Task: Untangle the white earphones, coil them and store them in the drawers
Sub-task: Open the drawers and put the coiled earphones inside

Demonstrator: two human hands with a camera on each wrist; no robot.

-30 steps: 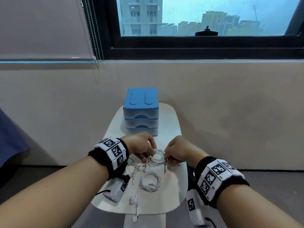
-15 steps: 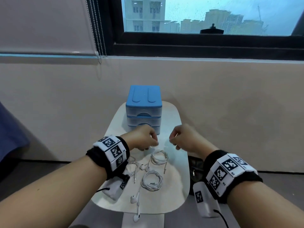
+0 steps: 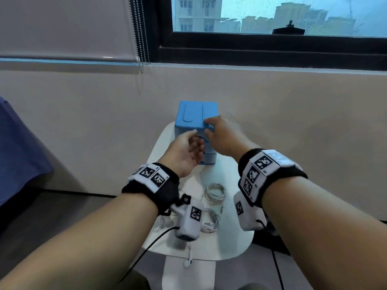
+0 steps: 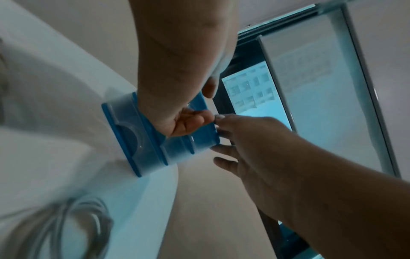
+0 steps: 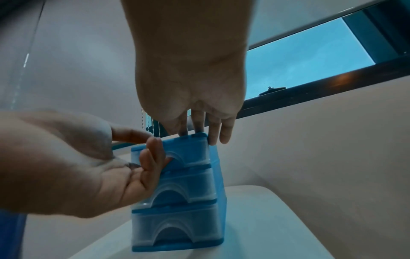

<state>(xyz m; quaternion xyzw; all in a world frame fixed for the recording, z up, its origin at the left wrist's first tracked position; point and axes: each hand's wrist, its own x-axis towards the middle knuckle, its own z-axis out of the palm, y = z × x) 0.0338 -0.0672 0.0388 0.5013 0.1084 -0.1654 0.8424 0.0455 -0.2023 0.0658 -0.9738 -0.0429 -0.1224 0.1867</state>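
A blue three-drawer unit [image 3: 192, 116] stands at the far end of the small white table [image 3: 230, 237], all drawers closed. My right hand [image 3: 217, 132] lies with straight fingers [image 5: 199, 129] on the unit's [image 5: 184, 192] top front edge. My left hand [image 3: 188, 149] is at the front of the top drawer, its fingertips [image 5: 155, 157] at the handle recess, holding nothing. Two coiled white earphones [image 3: 215, 191] [image 3: 210, 222] lie on the table behind my wrists. One loose earbud [image 3: 187, 262] hangs over the near edge.
A beige wall rises right behind the drawer unit [image 4: 137, 140], under a dark-framed window [image 3: 272, 47]. A bead chain [image 3: 142, 49] hangs from the blind at left. Blue fabric [image 3: 18, 153] sits far left. A dark object [image 3: 268, 237] lies on the floor right of the table.
Both hands let go of the coil they were working on, which now lies on the table. They moved forward to the drawer unit, the right onto its top, the left to its front.
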